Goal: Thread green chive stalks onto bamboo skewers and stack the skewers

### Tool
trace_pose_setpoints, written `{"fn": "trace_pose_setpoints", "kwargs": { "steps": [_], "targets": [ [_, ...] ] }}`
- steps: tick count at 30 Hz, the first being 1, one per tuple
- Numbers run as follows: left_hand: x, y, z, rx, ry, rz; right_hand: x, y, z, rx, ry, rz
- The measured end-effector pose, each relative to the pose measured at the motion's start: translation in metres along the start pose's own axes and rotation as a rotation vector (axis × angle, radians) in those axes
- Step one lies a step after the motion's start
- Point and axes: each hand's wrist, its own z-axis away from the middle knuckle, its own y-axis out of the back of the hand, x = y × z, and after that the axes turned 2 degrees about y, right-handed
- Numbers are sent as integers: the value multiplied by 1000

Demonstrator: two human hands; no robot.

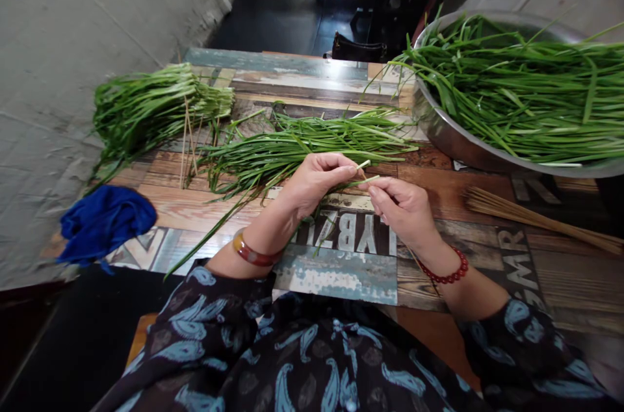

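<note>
My left hand [319, 181] pinches a green chive stalk whose pale end points up to the right. Close beside it, my right hand [402, 207] is closed on a thin brown skewer, its lower part running down past my wrist; a second pale stalk end [369, 180] lies at my right fingertips. The skewer's tip shows between both hands. Just beyond them, a loose pile of chives [312, 139] spreads over the patterned table [439, 188]. A thicker stack of chives [156, 103] sits at the back left, with a few skewers [187, 139] standing out at its right side.
At the right back, a large metal basin [458, 129] is heaped with long chives [531, 97]. A bundle of thin skewers [541, 217] lies in front of it. A crumpled blue cloth [107, 220] rests at the table's left edge. A wall [73, 61] borders the left side.
</note>
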Motion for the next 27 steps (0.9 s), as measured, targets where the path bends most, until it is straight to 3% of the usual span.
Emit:
{"fn": "trace_pose_setpoints", "kwargs": {
  "steps": [11, 16, 22, 27],
  "targets": [
    [-1, -4, 0, -67, -23, -113, -5, 1, -4, 1, 21, 103],
    [1, -4, 0, -62, -133, -198, -5, 3, -7, 0, -2, 59],
    [2, -4, 2, -120, -43, -136, -6, 0, -7, -28, -33, 3],
    [1, -4, 2, -52, -18, -96, -1, -2, -6, -27, -5, 20]
  ]
}}
